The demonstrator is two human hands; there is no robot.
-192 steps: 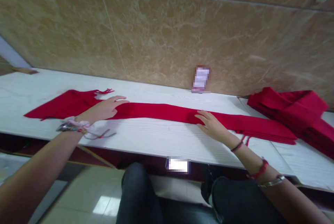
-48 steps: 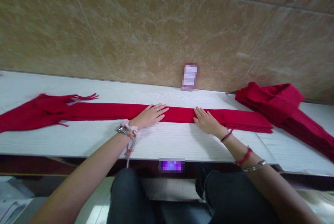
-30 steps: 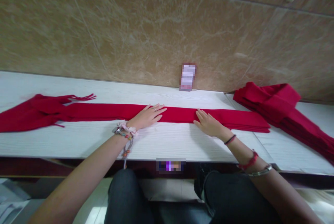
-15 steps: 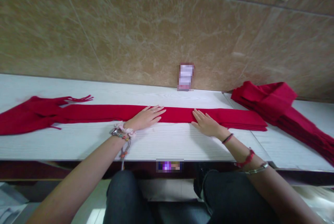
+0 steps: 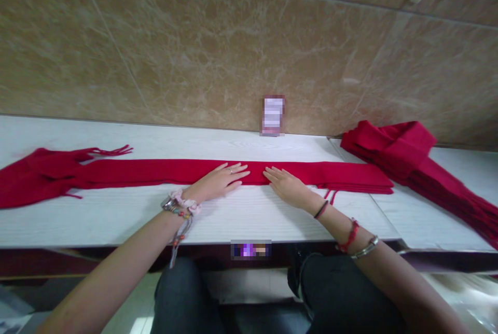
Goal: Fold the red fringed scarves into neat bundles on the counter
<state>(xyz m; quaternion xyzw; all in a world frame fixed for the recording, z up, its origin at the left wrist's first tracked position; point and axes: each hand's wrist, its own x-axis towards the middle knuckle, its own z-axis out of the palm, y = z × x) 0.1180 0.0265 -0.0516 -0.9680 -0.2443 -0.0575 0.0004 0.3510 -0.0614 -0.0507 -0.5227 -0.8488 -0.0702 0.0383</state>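
Note:
A long red scarf [image 5: 128,173], folded into a narrow strip, lies across the white table. Its left end widens into a loose, rumpled part with fringe; a few fringe strands also hang from the near edge, right of centre. My left hand [image 5: 218,179] rests flat on the middle of the strip, fingers stretched and slightly spread. A short way to its right, my right hand [image 5: 290,186] lies palm down on the same scarf with fingers extended. Neither hand grips the cloth.
A stack of folded red scarves [image 5: 404,157] lies at the right, touching or nearly touching the strip's right end. A blurred, phone-like rectangle [image 5: 273,115] leans against the marbled wall [image 5: 175,54]. The white table [image 5: 218,220] has a seam at the right and its front edge by my knees.
My right hand has slid left along the scarf, closer to my left hand, uncovering fringe strands at the near edge. The left hand stays nearly in place. The view has shifted slightly.

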